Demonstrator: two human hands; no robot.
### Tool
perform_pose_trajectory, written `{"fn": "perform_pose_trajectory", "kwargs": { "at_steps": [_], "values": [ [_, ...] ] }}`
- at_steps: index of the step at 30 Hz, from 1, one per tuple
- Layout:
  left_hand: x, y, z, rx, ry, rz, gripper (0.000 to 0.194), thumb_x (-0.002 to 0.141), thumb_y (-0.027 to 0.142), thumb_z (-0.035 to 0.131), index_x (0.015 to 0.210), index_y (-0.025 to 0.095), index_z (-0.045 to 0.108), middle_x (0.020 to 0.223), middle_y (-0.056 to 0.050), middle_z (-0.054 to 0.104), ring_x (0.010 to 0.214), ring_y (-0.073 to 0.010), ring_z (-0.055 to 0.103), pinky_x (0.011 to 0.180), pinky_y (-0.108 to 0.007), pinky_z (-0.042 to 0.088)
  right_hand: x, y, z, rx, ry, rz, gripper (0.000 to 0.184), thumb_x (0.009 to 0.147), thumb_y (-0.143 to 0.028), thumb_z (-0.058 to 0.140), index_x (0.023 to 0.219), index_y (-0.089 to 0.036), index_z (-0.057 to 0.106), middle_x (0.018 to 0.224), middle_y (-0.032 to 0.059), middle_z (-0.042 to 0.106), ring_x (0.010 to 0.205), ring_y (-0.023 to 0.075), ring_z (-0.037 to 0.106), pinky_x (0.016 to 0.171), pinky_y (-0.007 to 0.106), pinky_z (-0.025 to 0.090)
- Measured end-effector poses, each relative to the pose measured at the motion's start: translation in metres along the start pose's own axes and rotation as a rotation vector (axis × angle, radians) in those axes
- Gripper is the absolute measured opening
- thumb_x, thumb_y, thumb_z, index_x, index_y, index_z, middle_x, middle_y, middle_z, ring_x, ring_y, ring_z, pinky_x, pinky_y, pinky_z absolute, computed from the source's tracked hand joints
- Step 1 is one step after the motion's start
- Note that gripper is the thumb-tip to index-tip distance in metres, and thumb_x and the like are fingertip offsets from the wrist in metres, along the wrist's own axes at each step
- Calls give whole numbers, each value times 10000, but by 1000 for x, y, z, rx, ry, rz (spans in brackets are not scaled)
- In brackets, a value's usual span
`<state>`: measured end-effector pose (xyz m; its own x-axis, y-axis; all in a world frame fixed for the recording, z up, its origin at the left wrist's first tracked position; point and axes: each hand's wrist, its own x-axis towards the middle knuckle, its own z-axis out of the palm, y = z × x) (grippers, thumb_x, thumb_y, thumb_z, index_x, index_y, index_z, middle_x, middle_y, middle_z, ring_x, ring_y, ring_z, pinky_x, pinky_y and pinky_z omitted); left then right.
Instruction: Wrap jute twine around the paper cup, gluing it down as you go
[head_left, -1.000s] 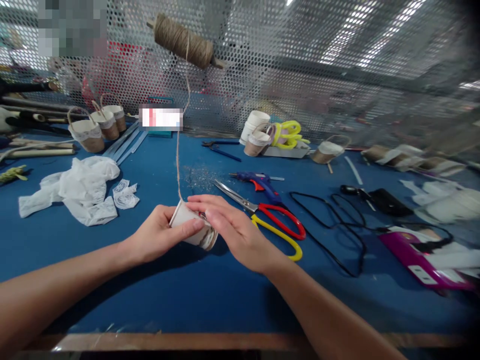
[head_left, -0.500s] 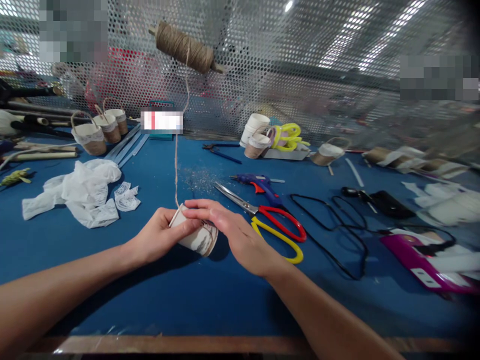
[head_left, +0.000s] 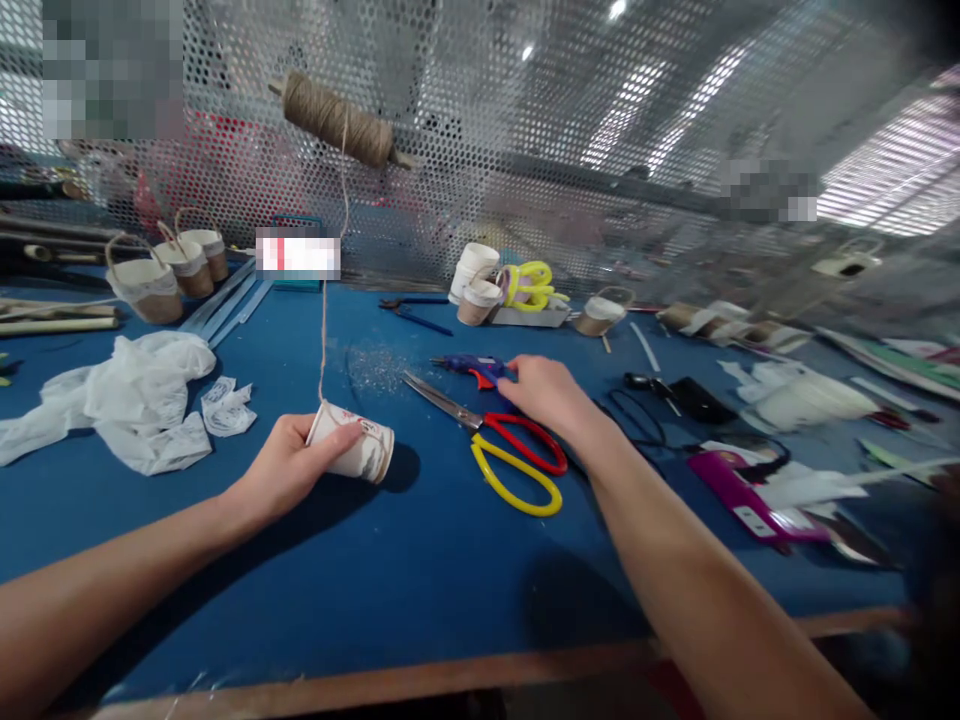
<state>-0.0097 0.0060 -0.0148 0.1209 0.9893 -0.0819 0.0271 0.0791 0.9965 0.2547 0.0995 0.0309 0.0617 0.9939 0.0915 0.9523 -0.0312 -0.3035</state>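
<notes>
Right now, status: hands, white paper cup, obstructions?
Left hand holds cup, beige twine touching it. Right hand at blue plastic glue gun. Red-and-yellow-handled scissors between.

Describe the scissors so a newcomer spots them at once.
On the blue table, look just right of the paper cup. The scissors lie there, nearer than the blue glue gun, and unlike it have one red handle loop and one yellow.

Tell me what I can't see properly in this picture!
In the head view:
- Glue gun: handle mostly behind the right hand.
- Paper cup: printing partly under the left hand, otherwise too small.
- White label: blurry squares hide it.
- Things behind the mesh: blurred, broken up by its holes.
</notes>
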Motion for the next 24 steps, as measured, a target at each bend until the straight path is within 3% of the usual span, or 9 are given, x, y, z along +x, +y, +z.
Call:
{"fn": "perform_pose_trajectory", "kwargs": {
  "at_steps": [3, 6, 11, 14, 17, 19, 21, 24],
  "values": [
    [3, -3, 0, 42, 16, 17, 309, 715, 398, 600, 718, 104, 695, 656, -59, 688, 587, -159, 585, 574, -247, 453, 6, 13, 19, 11, -87, 27, 233, 866, -315, 456, 1033, -191, 562, 1090, 61, 546, 940, 182, 544, 779, 337, 458],
    [4, -4, 0, 47, 34, 37, 304, 724, 396, 595, 737, 109, 692, 665, -53, 686, 589, -153, 581, 569, -239, 449, 11, 17, 27, 56, -97, 71, 267, 872, -320, 446, 1094, -192, 525, 1130, 63, 522, 950, 181, 538, 784, 367, 461],
    [3, -3, -1, 29, 59, 53, 283, 731, 381, 598, 707, 114, 688, 642, -33, 675, 575, -129, 562, 564, -214, 438, 8, 12, 13, 256, 23, 102, 280, 733, -243, 617, 978, -125, 552, 932, 94, 593, 853, 215, 565, 746, 391, 458],
    [2, -3, -1, -6, 40, 52, 261, 736, 366, 600, 704, 124, 692, 636, -17, 674, 575, -113, 557, 575, -195, 438, -11, -3, -3, 468, 73, 33, 291, 715, -258, 592, 977, -149, 528, 840, 63, 602, 759, 190, 585, 656, 330, 473],
    [0, -2, -1, -23, 28, 47, 253, 742, 364, 598, 720, 131, 696, 659, -19, 682, 591, -112, 567, 592, -191, 444, -36, -22, -17, 663, -94, -60, 220, 715, -370, 576, 821, -178, 565, 604, -5, 554, 527, 127, 534, 502, 267, 446],
    [0, -1, -1, -7, 31, 53, 260, 744, 367, 595, 710, 131, 696, 662, -25, 684, 589, -117, 572, 588, -196, 446, -51, -31, -22, 877, -222, -133, 202, 699, -378, 606, 749, -188, 556, 559, -25, 526, 464, 93, 480, 450, 235, 407],
    [0, 0, -2, 7, 38, 66, 257, 742, 366, 596, 699, 133, 695, 657, -25, 685, 583, -118, 573, 582, -197, 447, -63, -35, -23, 888, -328, -205, 197, 707, -362, 615, 793, -190, 576, 589, -15, 559, 480, 93, 490, 440, 220, 403],
    [3, 0, -4, 24, 57, 69, 249, 741, 360, 598, 702, 133, 692, 662, -26, 689, 581, -119, 575, 573, -194, 450, -73, -34, -21, 711, -425, -260, 202, 709, -379, 615, 771, -187, 593, 553, -13, 559, 456, 100, 493, 406, 217, 400]
  ]
}}
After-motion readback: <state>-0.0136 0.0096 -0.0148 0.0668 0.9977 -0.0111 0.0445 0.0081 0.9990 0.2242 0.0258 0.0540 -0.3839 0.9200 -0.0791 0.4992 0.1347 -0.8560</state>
